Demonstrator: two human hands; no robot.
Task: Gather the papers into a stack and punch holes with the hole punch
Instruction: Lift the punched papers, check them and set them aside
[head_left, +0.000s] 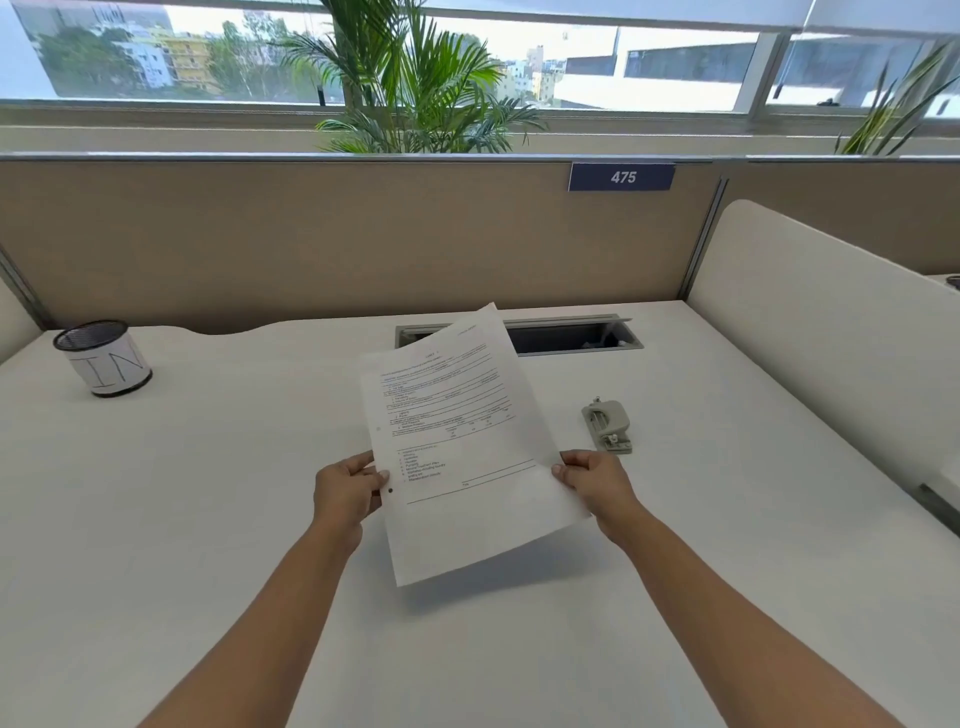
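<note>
A stack of white printed papers (457, 441) is lifted above the white desk (208, 493), tilted with its top edge away from me. My left hand (345, 491) pinches its left edge, where two punched holes show. My right hand (595, 480) pinches the right edge. The grey hole punch (607, 426) sits on the desk just right of the papers, beyond my right hand and untouched.
A mesh pen cup (104, 358) with a paper label stands at the far left. An open cable tray (566, 335) is set into the desk behind the papers. A beige partition (363, 234) closes the back, and a white divider (810, 332) the right.
</note>
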